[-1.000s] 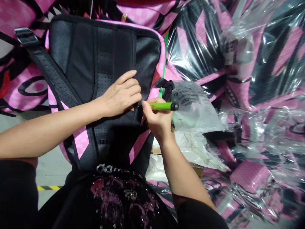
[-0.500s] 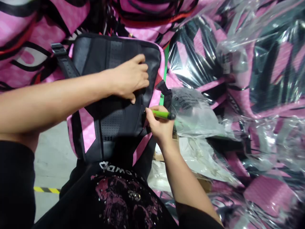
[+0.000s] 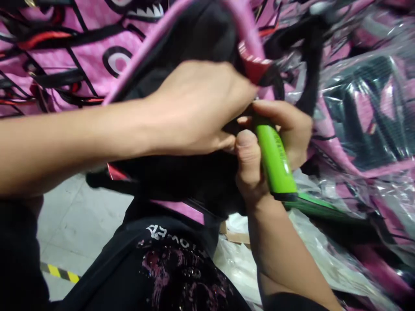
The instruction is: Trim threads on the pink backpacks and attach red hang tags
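Observation:
A black backpack (image 3: 201,36) with pink edging stands tilted in front of my body. My left hand (image 3: 197,108) is closed, its fingers pinching the backpack's side near a red patch (image 3: 253,62); the fingertips are partly hidden. Close beside it, my right hand (image 3: 279,134) is wrapped round a bright green handle (image 3: 275,160) with a black end and dark lettering. The handle's other end is hidden between the two hands, so I cannot tell what kind of tool it is. My right thumb lies by my left fingers.
Pink bags with cartoon eyes and teeth (image 3: 81,56) are piled at the back left. On the right are bags wrapped in clear plastic (image 3: 366,103). Loose plastic wrapping (image 3: 236,263) lies lower down. Grey floor with a yellow-black tape (image 3: 60,272) shows at left.
The backpack has been tipped and turned, and appears closer. My left hand has moved from lying on its back panel to gripping its side. My right hand has risen with the green-handled tool.

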### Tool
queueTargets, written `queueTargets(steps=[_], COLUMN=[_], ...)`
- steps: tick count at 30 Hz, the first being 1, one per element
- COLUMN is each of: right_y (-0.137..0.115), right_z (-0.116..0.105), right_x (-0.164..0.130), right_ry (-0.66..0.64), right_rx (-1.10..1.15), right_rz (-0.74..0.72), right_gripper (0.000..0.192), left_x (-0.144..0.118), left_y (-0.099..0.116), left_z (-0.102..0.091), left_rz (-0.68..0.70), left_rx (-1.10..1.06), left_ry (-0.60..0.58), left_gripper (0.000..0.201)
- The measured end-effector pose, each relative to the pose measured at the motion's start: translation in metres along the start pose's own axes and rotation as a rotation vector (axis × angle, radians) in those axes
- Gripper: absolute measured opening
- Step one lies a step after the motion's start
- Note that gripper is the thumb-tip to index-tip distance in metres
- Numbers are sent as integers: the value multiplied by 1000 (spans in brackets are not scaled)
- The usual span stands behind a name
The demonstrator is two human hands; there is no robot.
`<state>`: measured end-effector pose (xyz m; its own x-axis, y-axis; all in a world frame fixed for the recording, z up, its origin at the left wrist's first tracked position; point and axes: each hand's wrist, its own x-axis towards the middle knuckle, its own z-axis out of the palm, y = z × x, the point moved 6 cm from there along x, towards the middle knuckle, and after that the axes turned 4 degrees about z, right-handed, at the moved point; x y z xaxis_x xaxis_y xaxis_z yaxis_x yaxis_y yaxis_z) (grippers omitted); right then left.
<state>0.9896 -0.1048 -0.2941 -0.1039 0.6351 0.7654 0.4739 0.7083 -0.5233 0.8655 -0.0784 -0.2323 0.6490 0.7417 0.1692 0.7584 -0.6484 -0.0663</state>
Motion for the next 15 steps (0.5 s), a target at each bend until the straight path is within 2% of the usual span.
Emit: queueTargets(steps=[1,3,6,8,11,12,13,15], right_y=[6,25,56,67,63,57,51,42], right_z=[5,23,60,76,84,84,85,86], right_x=[-6,-26,-60,-72,-73,-74,-76,-86], right_ry=[-13,-36,-114,-149,-160,-169,-180,-200], right_rx=[2,-40,-73,-39,39,51,56,42], right_rz=[4,-12,-89,-129,-184,-204,-221,-230], right_gripper=[28,22,18,26,39,42,45,48], left_x=[-13,-44,-87,-99,-80,-67,-52,-25], left_y=[-6,-25,-53,-65,-71,-69,-68,-69], left_z=[13,51,107,122,118,119,123,143], left_rz=[3,37,174,169,51,26,12,-13], left_rx=[14,29,-1,-23,12,9,-10,-53], left_ry=[-5,-46,-124,-62,121,139,116,-31], left_gripper=[50,53,36,29,22,32,51,83])
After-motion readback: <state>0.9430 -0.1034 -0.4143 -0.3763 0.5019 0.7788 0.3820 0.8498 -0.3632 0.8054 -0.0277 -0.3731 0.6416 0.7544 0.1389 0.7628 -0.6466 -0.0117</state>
